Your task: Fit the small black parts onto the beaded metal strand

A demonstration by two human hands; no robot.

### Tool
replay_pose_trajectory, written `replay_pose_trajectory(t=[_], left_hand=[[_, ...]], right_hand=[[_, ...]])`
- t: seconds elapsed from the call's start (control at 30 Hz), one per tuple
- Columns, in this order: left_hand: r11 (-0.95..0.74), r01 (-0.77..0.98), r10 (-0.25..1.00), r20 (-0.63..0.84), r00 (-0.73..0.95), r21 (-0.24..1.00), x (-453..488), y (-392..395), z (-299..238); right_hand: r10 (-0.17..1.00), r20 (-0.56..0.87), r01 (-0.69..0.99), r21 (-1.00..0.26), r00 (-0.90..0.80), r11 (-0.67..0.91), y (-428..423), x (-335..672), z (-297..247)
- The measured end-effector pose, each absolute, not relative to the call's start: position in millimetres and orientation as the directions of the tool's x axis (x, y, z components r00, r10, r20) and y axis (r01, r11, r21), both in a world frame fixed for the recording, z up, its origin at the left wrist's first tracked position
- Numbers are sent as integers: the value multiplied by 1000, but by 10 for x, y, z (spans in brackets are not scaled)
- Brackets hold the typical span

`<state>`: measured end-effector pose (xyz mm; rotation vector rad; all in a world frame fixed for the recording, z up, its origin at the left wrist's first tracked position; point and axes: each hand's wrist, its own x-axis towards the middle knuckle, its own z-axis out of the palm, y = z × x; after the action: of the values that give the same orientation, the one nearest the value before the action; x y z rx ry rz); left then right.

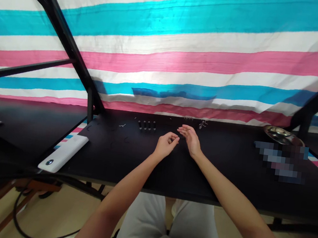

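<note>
Over the middle of the black table (131, 158), my left hand (165, 145) is curled with thumb and fingertips together in a pinch. Whatever may be between those fingertips is too small or hidden to make out. Just to its right, my right hand (191, 140) has its fingers stretched out toward the left, with nothing visible in it. Several short dark cylinders (149, 126) stand in a row behind and left of my left hand. Beyond my right hand lie a row of tiny pale pieces (188, 119) and a small whitish bundle with thin strands (202, 124).
A white power bank-like box (63, 153) lies at the table's left edge. At the back right sits a shiny metal dish (284, 136), beside a pixelated patch. Thin white scraps (122, 125) lie at left. Black frame bars (66, 42) and a striped sheet (167, 54) rise behind.
</note>
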<state>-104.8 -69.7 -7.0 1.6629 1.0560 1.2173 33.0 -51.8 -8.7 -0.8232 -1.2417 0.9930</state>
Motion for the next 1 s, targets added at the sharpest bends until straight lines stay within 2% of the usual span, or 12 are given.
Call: replay_pose_trajectory(t=[0.1, 0.2, 0.3, 0.43, 0.5, 0.57, 0.63, 0.73, 0.87, 1.0], left_hand=[[-379, 220, 923, 350, 160, 899, -1060, -717, -45], [-386, 210, 922, 368, 122, 898, -1068, -730, -3], [-361, 191, 932, 359, 50, 913, -1080, -721, 22], [-338, 194, 938, 346, -11, 921, -1097, -707, 31], [-342, 206, 936, 351, -6, 917, -1095, -711, 33], [-348, 205, 936, 352, 14, 915, -1088, -718, 35], [-348, 178, 937, 350, 23, 920, -1080, -721, 40], [-314, 77, 948, 316, -15, 946, -1087, -696, 55], [-201, -90, 973, 189, -130, 975, -1163, -595, 72], [-75, -330, 963, -17, -269, 941, -1279, -472, 65]], right_hand=[[936, 352, -204, -915, 15, 347, -525, 311, -71], [921, 390, -149, -911, -10, 384, -541, 308, -77], [872, 489, 104, -867, -10, 487, -558, 336, -100], [750, 653, 555, -589, -100, 587, -587, 410, -111], [723, 666, 666, -457, -184, 590, -596, 435, -110], [717, 659, 698, -403, -229, 592, -598, 438, -113], [729, 642, 674, -432, -237, 599, -594, 417, -122], [800, 564, 584, -585, -205, 563, -571, 359, -145], [896, 404, 462, -769, -183, 441, -472, 280, -194], [914, 349, 470, -784, -208, 406, -291, 190, -252]])
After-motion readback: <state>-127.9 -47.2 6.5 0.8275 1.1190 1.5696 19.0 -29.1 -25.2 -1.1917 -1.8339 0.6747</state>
